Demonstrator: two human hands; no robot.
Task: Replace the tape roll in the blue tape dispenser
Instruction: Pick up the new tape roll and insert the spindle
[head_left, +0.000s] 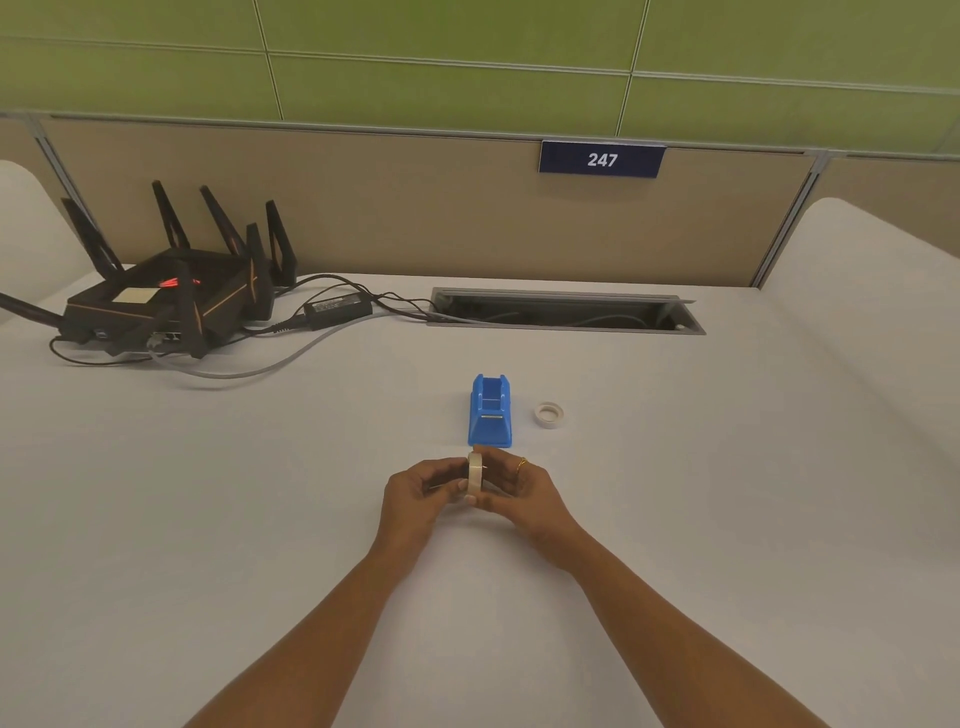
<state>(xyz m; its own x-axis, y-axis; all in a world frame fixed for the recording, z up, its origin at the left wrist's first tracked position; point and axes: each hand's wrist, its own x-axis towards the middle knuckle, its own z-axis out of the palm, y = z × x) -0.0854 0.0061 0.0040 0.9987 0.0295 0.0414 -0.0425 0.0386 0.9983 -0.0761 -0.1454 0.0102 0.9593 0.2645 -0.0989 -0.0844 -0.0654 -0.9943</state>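
The blue tape dispenser (490, 413) stands on the white desk, its roll slot open on top with no roll in it. Just in front of it I hold a pale tape roll (475, 473) upright on its edge between both hands. My left hand (423, 491) pinches it from the left and my right hand (514, 486), with a ring on one finger, grips it from the right. A thin pin sticks out of the roll's centre toward my right hand. A second, thinner white roll (549, 414) lies flat to the right of the dispenser.
A black router (171, 296) with several antennas sits at the back left, with a power brick (337, 307) and cables running to an open cable tray (566, 312) in the desk. A beige partition with a "247" sign (601, 159) closes the back.
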